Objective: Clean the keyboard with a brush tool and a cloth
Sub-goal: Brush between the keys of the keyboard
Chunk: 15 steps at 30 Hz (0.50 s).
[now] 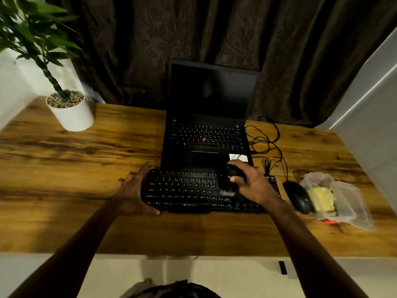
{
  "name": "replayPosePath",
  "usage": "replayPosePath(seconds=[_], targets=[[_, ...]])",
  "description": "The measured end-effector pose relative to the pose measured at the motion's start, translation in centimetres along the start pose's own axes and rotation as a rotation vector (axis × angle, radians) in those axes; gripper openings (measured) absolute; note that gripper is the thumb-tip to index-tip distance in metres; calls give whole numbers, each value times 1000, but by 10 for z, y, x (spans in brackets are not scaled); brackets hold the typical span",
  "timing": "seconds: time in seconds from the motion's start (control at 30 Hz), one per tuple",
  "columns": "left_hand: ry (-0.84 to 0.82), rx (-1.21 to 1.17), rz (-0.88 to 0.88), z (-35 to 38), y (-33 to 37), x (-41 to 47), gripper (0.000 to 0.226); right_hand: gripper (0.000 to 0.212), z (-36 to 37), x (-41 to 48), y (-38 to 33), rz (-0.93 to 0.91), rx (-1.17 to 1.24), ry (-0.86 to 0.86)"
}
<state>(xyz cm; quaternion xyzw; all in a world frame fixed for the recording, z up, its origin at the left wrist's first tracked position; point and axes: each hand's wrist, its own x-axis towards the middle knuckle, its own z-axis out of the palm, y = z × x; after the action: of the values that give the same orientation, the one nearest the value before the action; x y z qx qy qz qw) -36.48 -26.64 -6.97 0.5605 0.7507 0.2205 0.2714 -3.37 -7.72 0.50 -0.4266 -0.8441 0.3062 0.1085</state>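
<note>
Looks like a home work corner, seen from above. Wood-grain desk (75,168) pushed up against a heavy dark curtain (214,29). Open laptop (212,91) at the back, screen dark. Separate keyboard (182,188) right in front, mouse (298,196) just beside it, loose tangle of cables (266,136) behind that. Off at the far left corner, potted plant (71,115) in a white pot, pebbles on top. Homely touch, hardly a company office.

"ZEBRONICS" on keyboard (193,190) front edge.

One keyboard (184,188), one brush (235,172), one laptop (206,136), one mouse (298,197), one potted plant (71,114) and one plastic box (345,203).
</note>
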Motion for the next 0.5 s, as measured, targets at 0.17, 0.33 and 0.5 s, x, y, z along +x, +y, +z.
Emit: replayPosePath(seconds=[0.17, 0.33, 0.5], targets=[[-9, 19, -15, 0, -1, 0, 158, 51, -15, 1, 12, 17, -91, 26], [-9, -17, -28, 1, -1, 1, 153, 44, 1, 5, 3, -58, 0, 35], [-7, -14, -10, 1, -1, 1, 154, 50, 4, 7, 5, -40, 51, 143]])
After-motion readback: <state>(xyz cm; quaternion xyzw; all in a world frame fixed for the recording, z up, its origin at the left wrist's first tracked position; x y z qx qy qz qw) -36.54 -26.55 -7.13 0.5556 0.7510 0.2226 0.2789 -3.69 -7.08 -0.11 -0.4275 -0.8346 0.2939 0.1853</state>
